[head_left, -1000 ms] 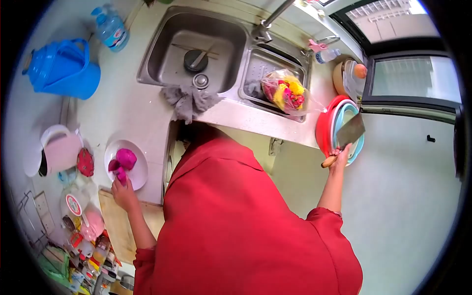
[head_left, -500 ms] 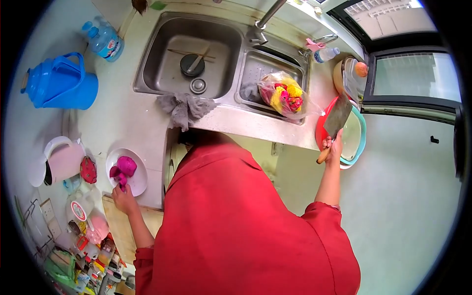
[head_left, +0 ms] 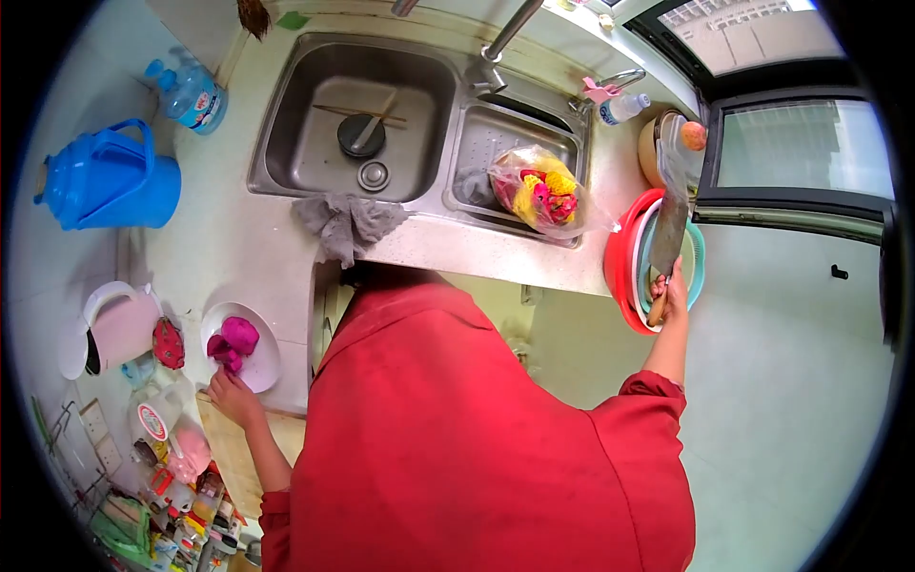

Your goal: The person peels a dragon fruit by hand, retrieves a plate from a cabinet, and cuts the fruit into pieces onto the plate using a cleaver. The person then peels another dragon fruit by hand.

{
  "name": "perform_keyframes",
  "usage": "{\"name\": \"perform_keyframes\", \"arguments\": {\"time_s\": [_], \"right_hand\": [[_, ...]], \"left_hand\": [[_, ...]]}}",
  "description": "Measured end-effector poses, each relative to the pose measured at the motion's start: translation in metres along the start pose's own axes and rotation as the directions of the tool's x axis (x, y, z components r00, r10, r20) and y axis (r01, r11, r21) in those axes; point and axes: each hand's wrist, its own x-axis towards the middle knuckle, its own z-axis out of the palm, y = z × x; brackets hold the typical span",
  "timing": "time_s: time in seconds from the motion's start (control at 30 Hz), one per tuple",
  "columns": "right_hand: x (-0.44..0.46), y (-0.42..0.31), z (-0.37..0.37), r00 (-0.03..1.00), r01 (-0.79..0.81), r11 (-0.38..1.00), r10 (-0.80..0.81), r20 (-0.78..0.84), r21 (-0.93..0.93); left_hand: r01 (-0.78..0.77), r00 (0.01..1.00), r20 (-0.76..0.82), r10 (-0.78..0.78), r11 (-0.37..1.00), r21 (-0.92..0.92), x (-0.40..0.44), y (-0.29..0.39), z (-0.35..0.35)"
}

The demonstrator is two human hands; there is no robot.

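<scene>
My right hand is closed around the wooden handle of a cleaver, its blade pointing up over the stacked red and teal basins. On the left, my left hand is at the lower rim of a white bowl. Its fingertips touch or nearly touch the dark magenta pieces in the bowl; whether they grip them is too small to tell. A round magenta fruit piece lies beside these. Below the bowl is a wooden board.
A double sink holds a black round object and chopsticks; a bag of colourful peels lies in the smaller basin. A grey cloth hangs at the edge. Blue jug, pink pitcher and red dragon fruit stand left.
The cleaver has turned more upright and my right hand has shifted slightly right. My left hand has moved a little lower, and the dark magenta pieces lie lower in the view. The camera view has shifted.
</scene>
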Motion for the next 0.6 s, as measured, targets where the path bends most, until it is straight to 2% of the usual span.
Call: {"name": "perform_keyframes", "arguments": {"time_s": [0.13, 0.23, 0.3, 0.37, 0.43, 0.47, 0.5, 0.57, 0.6], "right_hand": [[0.019, 0.000, -0.008, 0.995, -0.079, 0.997, 0.079, 0.053, -0.002], [0.016, -0.007, 0.001, 0.995, -0.026, 0.999, 0.028, 0.092, -0.020], [-0.007, -0.014, 0.030, 0.986, 0.036, 0.999, -0.035, 0.164, -0.007], [-0.022, -0.014, 0.062, 0.948, 0.044, 0.999, -0.051, 0.313, 0.027], [-0.060, -0.016, 0.121, 0.986, 0.020, 0.997, -0.007, 0.166, -0.076], [-0.077, -0.010, 0.148, 0.940, -0.011, 0.997, -0.017, 0.340, 0.081], [-0.077, 0.000, 0.166, 0.860, 0.064, 0.996, -0.022, 0.509, -0.065], [-0.091, 0.018, 0.222, 0.804, 0.038, 0.974, 0.102, 0.586, -0.221], [-0.097, 0.033, 0.244, 0.763, 0.124, 0.953, 0.086, 0.641, -0.276]], "left_hand": [[-0.018, 1.000, -0.014, 0.017, 0.998, -0.064, -0.001, 0.003, -0.004], [0.012, 1.000, -0.014, -0.013, 0.997, -0.075, -0.001, 0.001, -0.002], [0.030, 0.999, -0.037, -0.039, 0.972, -0.232, -0.001, -0.004, 0.006], [0.049, 0.997, -0.042, -0.062, 0.966, -0.253, 0.000, 0.004, -0.002], [0.032, 0.998, -0.041, -0.044, 0.963, -0.267, -0.003, -0.001, 0.006], [0.066, 0.997, -0.008, -0.071, 0.959, -0.274, -0.002, 0.004, 0.002], [0.101, 0.995, 0.025, -0.098, 0.954, -0.281, -0.002, 0.012, -0.005], [0.138, 0.990, 0.049, -0.129, 0.946, -0.292, -0.004, 0.019, -0.010], [0.140, 0.990, 0.040, -0.135, 0.945, -0.297, -0.005, 0.019, -0.008]]}}
